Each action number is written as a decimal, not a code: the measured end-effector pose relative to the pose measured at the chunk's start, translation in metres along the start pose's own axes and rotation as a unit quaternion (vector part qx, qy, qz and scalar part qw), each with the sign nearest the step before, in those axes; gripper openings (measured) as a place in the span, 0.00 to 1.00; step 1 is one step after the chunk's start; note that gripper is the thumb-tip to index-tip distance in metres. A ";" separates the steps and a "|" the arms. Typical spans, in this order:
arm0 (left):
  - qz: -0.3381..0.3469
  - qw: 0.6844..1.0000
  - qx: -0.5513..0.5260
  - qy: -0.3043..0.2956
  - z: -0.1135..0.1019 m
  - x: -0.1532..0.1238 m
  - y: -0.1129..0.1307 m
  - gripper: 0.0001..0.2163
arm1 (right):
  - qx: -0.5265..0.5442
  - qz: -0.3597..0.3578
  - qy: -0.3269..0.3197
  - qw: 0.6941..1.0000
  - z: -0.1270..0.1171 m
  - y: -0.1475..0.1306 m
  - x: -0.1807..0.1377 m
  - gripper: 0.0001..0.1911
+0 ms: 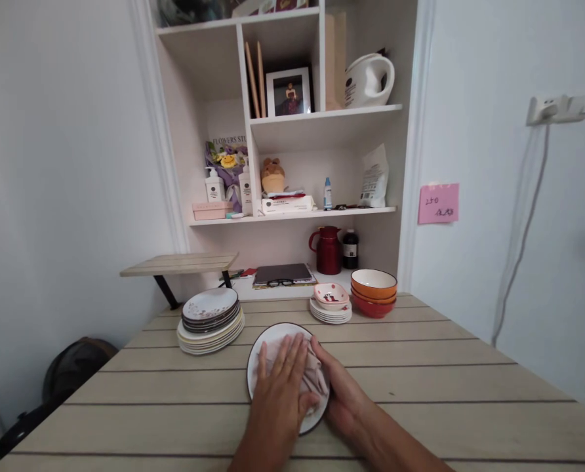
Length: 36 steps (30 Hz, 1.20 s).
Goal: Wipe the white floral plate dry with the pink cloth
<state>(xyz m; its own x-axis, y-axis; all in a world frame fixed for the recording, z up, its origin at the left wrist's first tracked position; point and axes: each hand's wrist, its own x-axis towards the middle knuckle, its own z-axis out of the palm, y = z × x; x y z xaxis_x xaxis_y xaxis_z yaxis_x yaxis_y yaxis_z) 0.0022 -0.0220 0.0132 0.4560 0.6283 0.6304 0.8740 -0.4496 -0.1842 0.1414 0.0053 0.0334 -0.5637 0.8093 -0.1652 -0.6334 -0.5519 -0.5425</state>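
A white plate [287,332] with a dark rim is tilted up slightly over the table's near middle. Across its face lies a crumpled pinkish-beige cloth [315,370]. My left hand [280,387] presses flat on the cloth, its fingers stretched out and the little finger apart from the others. Around the plate's right edge my right hand [344,393] is closed, with the thumb along the rim and the other fingers mostly hidden behind or under it. Most of the plate's centre is covered by the cloth and my left hand.
A stack of plates [211,321] stands at the left. Small dishes [330,307] and a stack of orange and red bowls [374,293] stand at the back right. Behind them are a red jug [328,250], a dark bottle [350,249] and a laptop-like slab [282,274].
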 end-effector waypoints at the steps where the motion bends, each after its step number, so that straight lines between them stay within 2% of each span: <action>1: -0.027 1.000 0.010 0.003 0.001 0.001 -0.001 0.32 | -0.002 -0.002 -0.001 1.000 0.001 0.002 0.000 0.29; 5: -0.121 0.991 0.044 0.025 0.004 0.002 -0.002 0.33 | 0.010 -0.018 0.016 1.000 0.005 0.007 0.000 0.30; 9: -0.143 0.989 0.044 0.015 0.013 0.001 -0.002 0.33 | 0.038 -0.022 0.024 0.999 0.000 0.002 0.002 0.31; 12: -0.102 0.995 0.019 0.004 0.018 -0.002 0.000 0.34 | 0.057 -0.045 0.041 0.997 -0.006 -0.011 0.002 0.30; 15: -0.004 1.000 -0.023 0.002 0.013 -0.003 0.004 0.36 | 0.065 -0.048 0.059 0.995 -0.010 -0.025 -0.001 0.31; 18: 0.060 0.996 -0.057 -0.014 0.001 -0.003 0.009 0.37 | 0.070 -0.007 0.045 0.997 -0.008 -0.030 -0.007 0.34; 24: 0.091 0.991 -0.081 -0.049 -0.015 -0.003 0.017 0.34 | 0.046 0.091 -0.010 0.995 0.005 -0.015 -0.014 0.38; 26: 0.095 0.991 -0.082 -0.045 -0.015 -0.002 0.017 0.31 | 0.037 0.074 0.003 0.997 0.004 -0.017 -0.013 0.37; 29: 0.088 0.993 -0.071 -0.022 -0.012 0.000 0.012 0.28 | 0.027 -0.004 0.050 0.998 -0.005 -0.030 -0.010 0.35; 32: 0.063 0.996 -0.063 0.011 -0.011 0.001 0.004 0.25 | 0.032 -0.072 0.058 0.995 -0.015 -0.044 -0.007 0.36; 36: 0.015 0.998 -0.048 0.039 -0.010 -0.002 -0.007 0.25 | 0.039 -0.069 0.052 0.995 -0.017 -0.043 -0.003 0.40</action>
<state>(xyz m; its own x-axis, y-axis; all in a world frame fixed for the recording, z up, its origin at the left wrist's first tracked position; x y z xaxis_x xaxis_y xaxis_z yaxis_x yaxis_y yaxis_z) -0.0067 -0.0258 0.0208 0.4644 0.5635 0.6832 0.8383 -0.5286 -0.1339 0.1799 0.0299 0.0434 -0.4123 0.8931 -0.1800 -0.7432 -0.4440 -0.5005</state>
